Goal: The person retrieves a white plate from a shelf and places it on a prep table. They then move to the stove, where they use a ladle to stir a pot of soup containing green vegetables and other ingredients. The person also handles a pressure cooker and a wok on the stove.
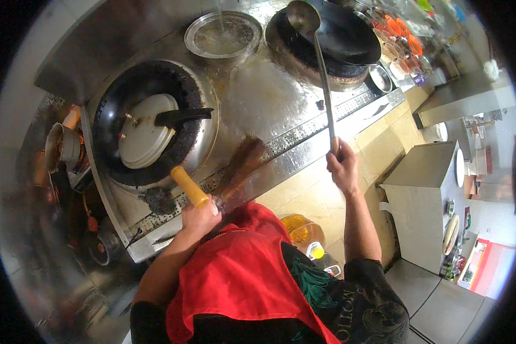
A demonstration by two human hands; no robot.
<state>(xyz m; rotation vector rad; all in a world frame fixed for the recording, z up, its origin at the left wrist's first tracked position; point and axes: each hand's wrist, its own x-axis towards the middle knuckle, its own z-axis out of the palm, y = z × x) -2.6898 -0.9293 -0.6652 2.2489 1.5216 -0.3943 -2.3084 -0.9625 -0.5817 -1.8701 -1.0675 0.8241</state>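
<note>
My left hand [201, 220] is closed at the near end of a pale wooden handle [189, 187], beside the left wok [152, 73]. A blurred brown brush-like thing [243, 165] extends from near this hand over the stove's front edge; how it joins the handle cannot be told. Inside that wok rest a round, pale lid [144, 133] and a black handle-like piece [182, 117]. My right hand [344, 167] grips the wooden end of a long metal ladle [324, 81]. The ladle's bowl hangs over the right wok [348, 34].
Water runs into a round metal basin [223, 35] between the woks. A dark scouring pad [158, 201] sits near the stove's front edge [301, 165]. A small metal bowl [380, 78] and seasoning containers [402, 47] stand right. A yellow-capped oil jug [305, 234] is on the floor.
</note>
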